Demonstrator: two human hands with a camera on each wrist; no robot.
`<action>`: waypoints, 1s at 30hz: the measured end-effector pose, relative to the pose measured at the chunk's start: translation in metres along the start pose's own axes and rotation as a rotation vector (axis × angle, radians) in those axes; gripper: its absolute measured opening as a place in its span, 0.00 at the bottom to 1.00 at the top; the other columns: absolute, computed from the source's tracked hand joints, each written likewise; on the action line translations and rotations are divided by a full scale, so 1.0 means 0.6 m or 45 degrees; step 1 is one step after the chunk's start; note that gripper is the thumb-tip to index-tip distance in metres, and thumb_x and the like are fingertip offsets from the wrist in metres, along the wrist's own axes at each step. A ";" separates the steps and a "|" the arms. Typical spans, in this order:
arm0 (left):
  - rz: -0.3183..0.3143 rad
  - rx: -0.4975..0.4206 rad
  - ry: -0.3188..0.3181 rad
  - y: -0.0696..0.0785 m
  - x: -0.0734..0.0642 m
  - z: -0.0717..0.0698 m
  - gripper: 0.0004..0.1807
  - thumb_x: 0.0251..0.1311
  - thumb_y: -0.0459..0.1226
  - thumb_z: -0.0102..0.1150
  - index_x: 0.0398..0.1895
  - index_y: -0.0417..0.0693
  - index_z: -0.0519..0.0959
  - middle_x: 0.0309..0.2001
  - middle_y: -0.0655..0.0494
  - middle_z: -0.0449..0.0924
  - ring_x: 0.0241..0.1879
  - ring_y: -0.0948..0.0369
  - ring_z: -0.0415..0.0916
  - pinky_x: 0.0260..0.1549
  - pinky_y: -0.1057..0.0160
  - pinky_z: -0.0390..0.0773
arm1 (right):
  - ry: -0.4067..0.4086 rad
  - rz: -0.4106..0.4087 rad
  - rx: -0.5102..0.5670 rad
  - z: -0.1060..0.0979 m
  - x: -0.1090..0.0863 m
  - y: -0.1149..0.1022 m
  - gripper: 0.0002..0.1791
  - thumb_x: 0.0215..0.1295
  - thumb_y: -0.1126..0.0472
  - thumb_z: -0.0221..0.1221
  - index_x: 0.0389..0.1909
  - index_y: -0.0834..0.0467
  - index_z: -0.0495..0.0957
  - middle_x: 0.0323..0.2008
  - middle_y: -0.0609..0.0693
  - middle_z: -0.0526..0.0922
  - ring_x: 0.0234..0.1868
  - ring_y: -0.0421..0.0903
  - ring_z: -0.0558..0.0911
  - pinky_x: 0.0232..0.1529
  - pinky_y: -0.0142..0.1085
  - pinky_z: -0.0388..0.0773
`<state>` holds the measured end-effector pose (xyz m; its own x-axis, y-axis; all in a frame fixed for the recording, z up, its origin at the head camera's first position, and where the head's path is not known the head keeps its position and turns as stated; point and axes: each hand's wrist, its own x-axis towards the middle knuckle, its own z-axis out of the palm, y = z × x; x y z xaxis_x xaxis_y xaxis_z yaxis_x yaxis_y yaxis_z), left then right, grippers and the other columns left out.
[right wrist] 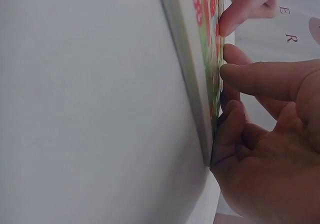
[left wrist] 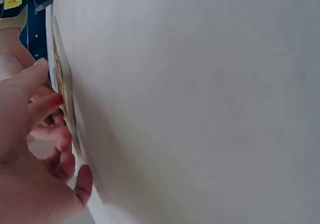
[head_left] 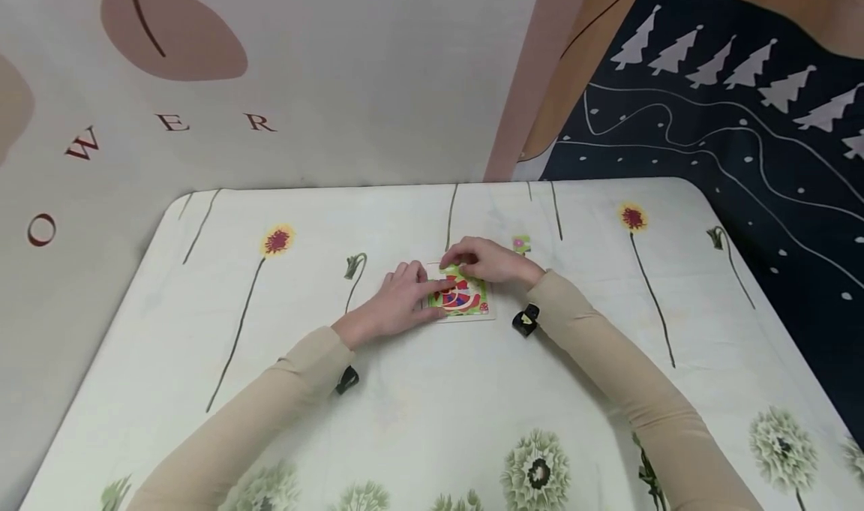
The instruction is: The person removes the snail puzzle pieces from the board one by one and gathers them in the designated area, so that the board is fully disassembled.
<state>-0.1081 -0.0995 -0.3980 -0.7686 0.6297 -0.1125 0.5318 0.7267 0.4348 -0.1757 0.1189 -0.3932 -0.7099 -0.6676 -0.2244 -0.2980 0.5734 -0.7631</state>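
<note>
A small square picture puzzle [head_left: 466,306] in a pale tray [head_left: 491,318] lies flat on the table, showing a red, purple and green picture. My left hand [head_left: 398,301] rests at its left side, index finger stretched over the picture and thumb at the near left edge. My right hand [head_left: 491,260] is at the far edge, fingers curled, with thumb and forefinger pinching a green puzzle piece [head_left: 448,270] at the far left corner. The fingers cover most of that piece. In the right wrist view, thumb and fingertips meet the face of the puzzle [right wrist: 207,44].
A loose green puzzle piece with a pink flower [head_left: 520,244] lies beyond the right wrist. Black straps with small devices [head_left: 526,320] are on both wrists. The table's cloth [head_left: 418,406] is white with printed flowers, and its far edge meets a patterned wall covering [head_left: 378,83].
</note>
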 end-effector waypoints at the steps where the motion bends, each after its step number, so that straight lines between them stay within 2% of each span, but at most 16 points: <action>1: 0.004 -0.022 -0.002 -0.002 0.001 0.000 0.29 0.64 0.49 0.63 0.68 0.57 0.74 0.42 0.51 0.67 0.41 0.57 0.59 0.35 0.62 0.56 | -0.004 0.000 -0.003 0.000 0.000 -0.001 0.19 0.67 0.75 0.50 0.53 0.59 0.81 0.51 0.57 0.77 0.49 0.50 0.71 0.55 0.40 0.68; 6: 0.042 -0.078 -0.012 -0.011 0.004 -0.002 0.28 0.64 0.45 0.64 0.67 0.55 0.75 0.38 0.52 0.69 0.38 0.59 0.62 0.34 0.63 0.56 | -0.019 -0.008 -0.041 -0.002 0.001 -0.005 0.19 0.66 0.76 0.51 0.52 0.59 0.81 0.48 0.57 0.74 0.46 0.50 0.69 0.51 0.38 0.65; 11: 0.044 -0.110 -0.029 -0.015 0.007 -0.002 0.28 0.64 0.45 0.65 0.68 0.55 0.75 0.39 0.52 0.68 0.38 0.60 0.61 0.34 0.63 0.56 | -0.023 -0.015 -0.058 -0.003 0.002 -0.005 0.19 0.64 0.76 0.51 0.51 0.59 0.81 0.50 0.59 0.73 0.46 0.50 0.67 0.49 0.38 0.64; 16: 0.046 -0.111 -0.038 -0.016 0.008 -0.003 0.28 0.64 0.45 0.64 0.68 0.54 0.74 0.39 0.51 0.68 0.37 0.59 0.61 0.34 0.63 0.55 | -0.033 -0.029 -0.046 -0.002 0.002 -0.004 0.21 0.62 0.78 0.50 0.52 0.59 0.80 0.53 0.60 0.72 0.47 0.51 0.66 0.49 0.39 0.64; 22: 0.040 -0.087 -0.048 -0.017 0.009 -0.002 0.28 0.65 0.45 0.64 0.68 0.55 0.74 0.39 0.51 0.68 0.38 0.60 0.61 0.33 0.63 0.55 | -0.053 -0.055 -0.038 -0.002 0.000 -0.002 0.21 0.62 0.78 0.50 0.53 0.59 0.78 0.51 0.58 0.73 0.48 0.51 0.66 0.50 0.39 0.63; 26: 0.043 -0.081 -0.048 -0.018 0.010 0.000 0.28 0.65 0.45 0.63 0.68 0.55 0.74 0.39 0.51 0.68 0.38 0.59 0.61 0.33 0.63 0.55 | -0.060 -0.058 -0.011 -0.003 -0.004 0.000 0.22 0.62 0.78 0.50 0.54 0.59 0.78 0.52 0.58 0.73 0.49 0.51 0.66 0.52 0.39 0.62; 30: 0.042 -0.081 -0.051 -0.017 0.010 0.001 0.28 0.66 0.45 0.63 0.69 0.56 0.74 0.40 0.51 0.67 0.38 0.59 0.60 0.33 0.63 0.54 | -0.029 -0.039 0.074 -0.004 -0.006 0.006 0.23 0.64 0.77 0.50 0.58 0.60 0.76 0.51 0.58 0.75 0.48 0.51 0.69 0.52 0.39 0.65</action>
<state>-0.1181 -0.1028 -0.4034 -0.7355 0.6644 -0.1325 0.5318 0.6874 0.4947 -0.1756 0.1247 -0.3937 -0.6861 -0.6954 -0.2136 -0.2816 0.5246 -0.8034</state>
